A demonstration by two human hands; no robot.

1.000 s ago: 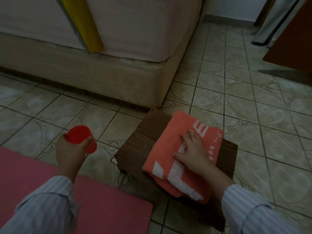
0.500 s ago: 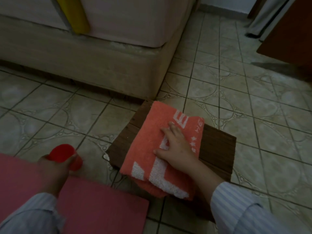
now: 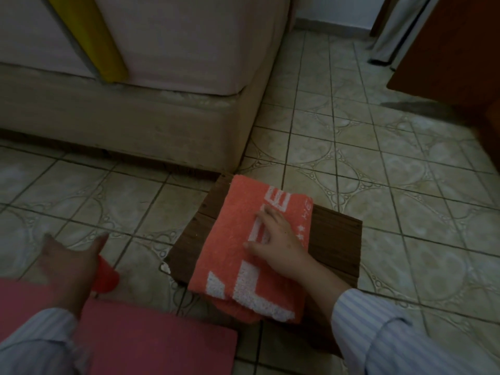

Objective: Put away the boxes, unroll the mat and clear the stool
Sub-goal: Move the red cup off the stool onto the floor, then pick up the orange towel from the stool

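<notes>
A dark wooden stool (image 3: 335,239) stands on the tiled floor by the corner of the bed. A folded orange towel (image 3: 238,228) with white lettering lies on top of it. My right hand (image 3: 276,244) rests on the towel with its fingertips and thumb touching the cloth. A small red cup (image 3: 108,277) stands on the floor at the edge of the unrolled pink mat (image 3: 151,345). My left hand (image 3: 67,263), blurred, hovers over the cup with fingers and thumb spread, hiding part of it.
The bed base and mattress (image 3: 173,104) fill the upper left, with a yellow roll (image 3: 100,39) leaning against them. A brown door (image 3: 454,50) and a curtain (image 3: 392,31) stand at the upper right. Bare tiles (image 3: 378,163) stretch to the right of the stool.
My left hand carried the red cup down to the floor beside the mat and spread its fingers off it. My right hand stayed on the towel.
</notes>
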